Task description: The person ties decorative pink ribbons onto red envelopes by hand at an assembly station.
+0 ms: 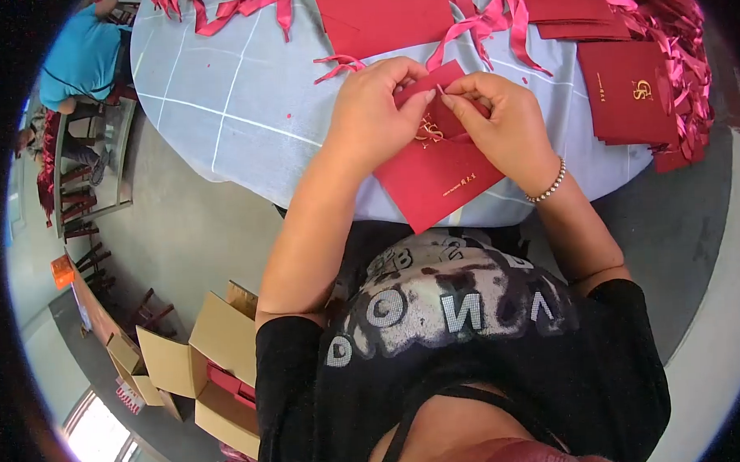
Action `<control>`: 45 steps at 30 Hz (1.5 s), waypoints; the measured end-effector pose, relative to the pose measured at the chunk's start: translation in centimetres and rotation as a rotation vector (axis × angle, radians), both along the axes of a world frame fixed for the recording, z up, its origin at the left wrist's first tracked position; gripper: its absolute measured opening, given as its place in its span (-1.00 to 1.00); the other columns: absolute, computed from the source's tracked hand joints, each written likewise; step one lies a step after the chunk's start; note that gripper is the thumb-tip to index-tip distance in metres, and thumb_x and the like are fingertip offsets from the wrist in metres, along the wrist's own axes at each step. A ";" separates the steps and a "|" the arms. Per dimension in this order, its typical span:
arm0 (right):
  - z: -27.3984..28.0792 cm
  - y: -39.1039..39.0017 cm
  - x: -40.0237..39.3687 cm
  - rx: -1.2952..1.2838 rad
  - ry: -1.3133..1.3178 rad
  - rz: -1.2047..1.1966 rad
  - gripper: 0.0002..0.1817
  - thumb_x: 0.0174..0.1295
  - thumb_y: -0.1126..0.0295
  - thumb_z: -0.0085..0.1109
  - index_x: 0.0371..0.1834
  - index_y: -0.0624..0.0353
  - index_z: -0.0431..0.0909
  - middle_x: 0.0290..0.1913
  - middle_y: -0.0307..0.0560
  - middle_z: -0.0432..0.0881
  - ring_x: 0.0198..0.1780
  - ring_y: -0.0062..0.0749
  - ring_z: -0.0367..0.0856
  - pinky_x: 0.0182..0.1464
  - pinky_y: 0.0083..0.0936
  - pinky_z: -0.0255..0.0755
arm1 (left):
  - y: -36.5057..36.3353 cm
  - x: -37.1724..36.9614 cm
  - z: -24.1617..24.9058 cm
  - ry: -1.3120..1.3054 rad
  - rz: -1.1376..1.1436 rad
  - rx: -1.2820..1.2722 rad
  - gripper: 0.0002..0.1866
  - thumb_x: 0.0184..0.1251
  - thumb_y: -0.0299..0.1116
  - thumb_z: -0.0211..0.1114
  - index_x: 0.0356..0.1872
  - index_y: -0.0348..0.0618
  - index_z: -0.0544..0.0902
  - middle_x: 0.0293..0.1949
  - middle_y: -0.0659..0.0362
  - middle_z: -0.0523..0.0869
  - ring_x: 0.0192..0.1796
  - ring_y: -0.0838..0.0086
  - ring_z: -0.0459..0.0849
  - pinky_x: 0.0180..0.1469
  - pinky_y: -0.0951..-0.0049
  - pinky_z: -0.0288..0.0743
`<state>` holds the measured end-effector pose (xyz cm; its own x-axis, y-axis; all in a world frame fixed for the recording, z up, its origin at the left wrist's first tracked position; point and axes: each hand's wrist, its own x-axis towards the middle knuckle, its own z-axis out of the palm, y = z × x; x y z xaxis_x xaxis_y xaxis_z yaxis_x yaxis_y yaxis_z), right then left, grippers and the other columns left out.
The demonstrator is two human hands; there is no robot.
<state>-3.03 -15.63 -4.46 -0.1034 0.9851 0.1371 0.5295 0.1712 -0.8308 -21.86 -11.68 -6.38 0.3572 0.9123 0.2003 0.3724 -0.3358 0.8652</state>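
A red gift bag point(442, 184) with gold lettering lies tilted at the table's near edge, its upper part between my hands. My left hand point(382, 108) is closed on the bag's top edge, thumb pressed against the front. Thumb and forefinger of my right hand point(500, 116) pinch a small pink ribbon end point(440, 90) at that edge. The fingers partly cover the gold emblem point(428, 129). Just beyond my hands, a larger red bag point(383, 23) lies flat, with loose pink ribbons point(493, 23) beside it.
Stacked red bags point(626, 92) with bunched ribbons point(695, 81) fill the table's right side. A pale blue checked cloth point(219, 114) covers the table. Open cardboard boxes point(223, 338) stand on the floor at left. Another person in a blue shirt point(79, 58) is at the far left.
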 end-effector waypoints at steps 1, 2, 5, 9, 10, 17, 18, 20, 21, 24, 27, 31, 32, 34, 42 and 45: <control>0.2 0.0 -0.1 0.032 -0.049 0.007 -0.88 0.27 0.44 0.29 -0.22 0.26 0.68 -0.32 0.07 0.73 -0.27 -0.13 0.75 -0.22 -0.34 0.57 | 0.0 0.1 -0.1 -0.001 0.008 0.011 -0.80 0.26 -0.54 0.41 -0.11 -0.30 0.68 -0.31 0.18 0.77 -0.27 0.58 0.71 -0.20 0.54 0.58; 0.6 -0.2 -0.1 0.063 -0.098 0.013 -0.88 0.26 0.44 0.30 -0.23 0.25 0.68 -0.31 0.07 0.73 -0.28 -0.08 0.73 -0.22 -0.31 0.56 | -0.1 0.1 -0.2 -0.003 0.016 0.023 -0.80 0.26 -0.54 0.41 -0.11 -0.30 0.68 -0.30 0.17 0.77 -0.27 0.57 0.71 -0.20 0.54 0.58; 0.3 0.0 0.2 0.171 -0.134 0.072 -0.88 0.25 0.43 0.31 -0.25 0.25 0.67 -0.27 0.09 0.72 -0.27 -0.05 0.73 -0.22 -0.29 0.54 | -0.1 0.1 -0.3 0.027 0.040 0.046 -0.80 0.25 -0.55 0.41 -0.12 -0.31 0.68 -0.30 0.16 0.78 -0.27 0.56 0.71 -0.19 0.53 0.58; 0.8 -0.6 0.0 0.100 -0.099 0.005 -0.88 0.24 0.44 0.32 -0.23 0.25 0.68 -0.23 0.09 0.71 -0.26 -0.05 0.72 -0.21 -0.30 0.55 | -0.2 0.2 -0.1 0.021 0.027 0.033 -0.80 0.24 -0.55 0.42 -0.12 -0.32 0.68 -0.28 0.15 0.78 -0.25 0.55 0.72 -0.17 0.53 0.60; 1.2 -0.7 -0.2 0.042 -0.054 -0.014 -0.87 0.25 0.44 0.31 -0.22 0.25 0.68 -0.24 0.09 0.72 -0.25 -0.05 0.72 -0.21 -0.31 0.56 | -0.2 0.2 -0.1 0.015 0.026 0.031 -0.80 0.24 -0.55 0.42 -0.12 -0.32 0.68 -0.27 0.15 0.78 -0.25 0.56 0.72 -0.16 0.53 0.60; 0.5 -0.2 0.2 0.171 -0.075 0.004 -0.86 0.24 0.46 0.29 -0.18 0.23 0.71 -0.30 0.07 0.72 -0.25 -0.04 0.72 -0.20 -0.29 0.57 | -0.3 0.3 -0.3 -0.021 0.024 0.033 -0.79 0.22 -0.56 0.43 -0.13 -0.32 0.68 -0.26 0.15 0.77 -0.23 0.55 0.71 -0.15 0.52 0.60; 0.6 -0.2 0.2 0.187 -0.082 0.009 -0.87 0.23 0.46 0.29 -0.20 0.23 0.71 -0.30 0.07 0.71 -0.25 -0.04 0.72 -0.20 -0.28 0.57 | -0.3 0.3 -0.2 -0.020 0.022 0.047 -0.80 0.22 -0.56 0.43 -0.13 -0.31 0.69 -0.26 0.16 0.77 -0.23 0.55 0.71 -0.15 0.52 0.60; 0.9 -0.2 0.0 0.181 -0.133 -0.009 -0.90 0.20 0.48 0.28 -0.25 0.23 0.70 -0.31 0.07 0.71 -0.26 -0.02 0.72 -0.21 -0.26 0.56 | -0.4 0.3 -0.1 -0.019 0.014 0.075 -0.80 0.22 -0.56 0.43 -0.13 -0.30 0.69 -0.27 0.16 0.76 -0.24 0.54 0.71 -0.16 0.52 0.60; 1.1 -0.2 0.0 0.179 -0.159 -0.019 -0.91 0.19 0.49 0.28 -0.27 0.23 0.69 -0.31 0.07 0.71 -0.26 -0.02 0.71 -0.22 -0.25 0.56 | -0.4 0.4 -0.1 -0.021 0.017 0.079 -0.80 0.21 -0.56 0.43 -0.14 -0.29 0.70 -0.27 0.15 0.76 -0.25 0.53 0.71 -0.17 0.51 0.60; 1.1 0.1 -0.3 0.194 -0.173 -0.038 -0.95 0.18 0.50 0.26 -0.33 0.22 0.66 -0.33 0.06 0.70 -0.27 -0.01 0.70 -0.22 -0.21 0.56 | -0.7 0.5 0.4 -0.015 0.030 0.121 -0.79 0.19 -0.56 0.43 -0.15 -0.26 0.70 -0.30 0.13 0.75 -0.28 0.48 0.71 -0.19 0.49 0.59; 0.9 0.2 -0.5 0.274 -0.181 -0.036 -0.97 0.17 0.52 0.24 -0.35 0.22 0.63 -0.35 0.07 0.67 -0.29 0.02 0.69 -0.22 -0.18 0.55 | -0.7 0.6 1.0 0.014 0.043 0.198 -0.79 0.16 -0.56 0.43 -0.16 -0.24 0.70 -0.31 0.11 0.73 -0.30 0.42 0.71 -0.22 0.45 0.58; 0.5 0.2 -0.9 0.408 -0.274 -0.004 -0.96 0.18 0.50 0.22 -0.38 0.22 0.58 -0.37 0.09 0.64 -0.30 0.06 0.66 -0.22 -0.12 0.53 | -0.6 0.5 0.7 0.019 0.043 0.196 -0.79 0.14 -0.55 0.43 -0.18 -0.24 0.69 -0.32 0.09 0.73 -0.31 0.36 0.72 -0.25 0.42 0.58; 0.6 0.3 -0.9 0.400 -0.286 0.003 -0.96 0.18 0.50 0.21 -0.38 0.22 0.57 -0.37 0.09 0.63 -0.30 0.07 0.65 -0.21 -0.11 0.53 | -0.6 0.6 0.7 0.015 0.041 0.179 -0.79 0.14 -0.55 0.43 -0.18 -0.25 0.69 -0.31 0.08 0.73 -0.31 0.36 0.72 -0.25 0.41 0.58; 0.7 0.4 -0.9 0.368 -0.286 0.013 -0.95 0.18 0.48 0.21 -0.39 0.22 0.57 -0.37 0.10 0.63 -0.30 0.09 0.65 -0.21 -0.09 0.53 | -0.8 0.6 0.8 0.014 0.040 0.173 -0.79 0.13 -0.55 0.42 -0.18 -0.24 0.69 -0.31 0.08 0.73 -0.32 0.33 0.72 -0.26 0.40 0.59; 1.4 0.6 -0.8 0.233 -0.292 -0.017 -0.93 0.16 0.46 0.19 -0.38 0.22 0.59 -0.38 0.16 0.64 -0.32 0.14 0.65 -0.22 -0.04 0.52 | -1.2 0.8 1.6 0.055 0.026 0.251 -0.81 0.10 -0.55 0.38 -0.23 -0.28 0.67 -0.30 0.01 0.74 -0.20 0.11 0.73 -0.13 0.20 0.60; 1.4 0.4 -1.1 0.262 -0.333 -0.031 -0.93 0.17 0.46 0.17 -0.39 0.22 0.58 -0.39 0.16 0.64 -0.32 0.14 0.65 -0.22 -0.04 0.53 | -1.1 0.7 1.3 0.048 0.034 0.241 -0.80 0.11 -0.56 0.39 -0.21 -0.27 0.68 -0.29 0.02 0.74 -0.23 0.15 0.73 -0.16 0.25 0.60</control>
